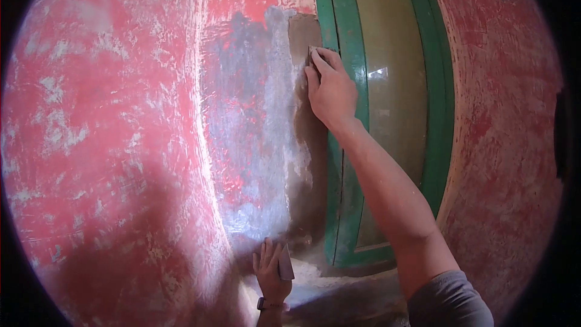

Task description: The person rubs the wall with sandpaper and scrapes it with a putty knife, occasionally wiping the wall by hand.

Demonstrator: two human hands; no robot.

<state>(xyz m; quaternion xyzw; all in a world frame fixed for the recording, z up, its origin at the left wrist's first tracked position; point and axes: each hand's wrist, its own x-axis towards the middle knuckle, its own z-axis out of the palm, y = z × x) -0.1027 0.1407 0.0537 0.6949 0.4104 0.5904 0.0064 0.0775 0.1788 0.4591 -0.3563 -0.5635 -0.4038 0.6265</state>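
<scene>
My right hand is raised against the wall beside the green window frame. Its fingers pinch a small greyish piece, mostly hidden, pressed on the brown strip of wall. Lower down, my left hand rests its fingers against the bottom of the grey patch. A flat, dark brown piece like folded sandpaper is held at its thumb side. Red paint shows through the grey patch in places.
Red, blotchy walls with pale worn spots stand on both sides, the left one meeting the patch at a corner edge. A yellowish pane fills the green frame. Below it runs a pale ledge.
</scene>
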